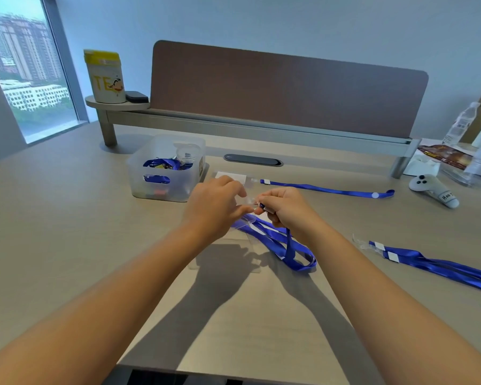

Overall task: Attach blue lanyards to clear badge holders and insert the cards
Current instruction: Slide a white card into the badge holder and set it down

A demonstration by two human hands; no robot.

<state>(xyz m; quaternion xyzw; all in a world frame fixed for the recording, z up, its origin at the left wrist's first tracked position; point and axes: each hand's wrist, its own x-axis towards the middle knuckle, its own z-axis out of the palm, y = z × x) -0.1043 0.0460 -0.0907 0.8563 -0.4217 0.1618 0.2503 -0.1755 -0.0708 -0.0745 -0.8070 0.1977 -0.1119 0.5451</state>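
My left hand point(215, 202) pinches the top of a clear badge holder point(249, 200) held above the desk. My right hand point(285, 208) grips the clip end of a blue lanyard point(289, 250) right against that holder; its ribbon hangs down and loops on the desk. Whether the clip is through the holder's slot is hidden by my fingers. Behind my hands lies a badge holder with a white card point(231, 177) joined to a second blue lanyard point(328, 189). More blue lanyards point(433, 266) with clear clips lie at the right.
A translucent bin point(150, 176) with lanyards and clips stands at the back left. A white controller point(433, 190), water bottles point(460, 126) and packets crowd the far right. A brown divider point(286, 90) on a raised shelf closes the back, with a yellow-lidded canister point(104, 76).
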